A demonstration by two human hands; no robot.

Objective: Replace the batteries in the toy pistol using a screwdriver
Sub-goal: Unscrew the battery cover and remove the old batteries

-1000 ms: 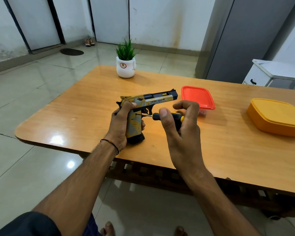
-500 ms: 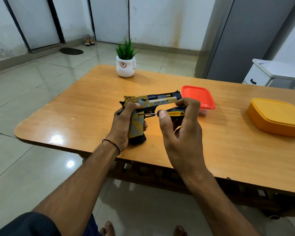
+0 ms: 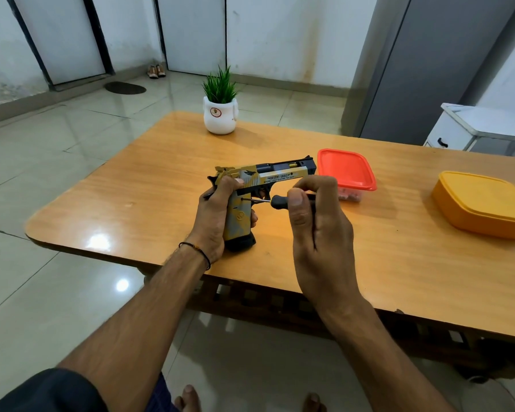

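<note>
The yellow-and-grey toy pistol (image 3: pixel 266 176) stands upright with its black magazine base on the wooden table (image 3: pixel 149 191), barrel pointing right. My left hand (image 3: pixel 217 215) grips its handle from the left. My right hand (image 3: pixel 315 221) pinches the black handle of a small screwdriver (image 3: pixel 275 201) between thumb and fingers. The thin metal shaft lies level and its tip touches the upper part of the grip, just below the trigger guard. My fingers hide the rear of the screwdriver handle.
A clear box with a red lid (image 3: pixel 346 171) sits just behind my right hand. An orange lidded container (image 3: pixel 485 203) lies at the right. A white pot with a green plant (image 3: pixel 220 114) stands at the table's far edge. A white cabinet (image 3: pixel 476 129) stands beyond.
My right hand has turned the screwdriver, and its tip now rests a little lower on the grip. The pistol and my left hand stay almost still.
</note>
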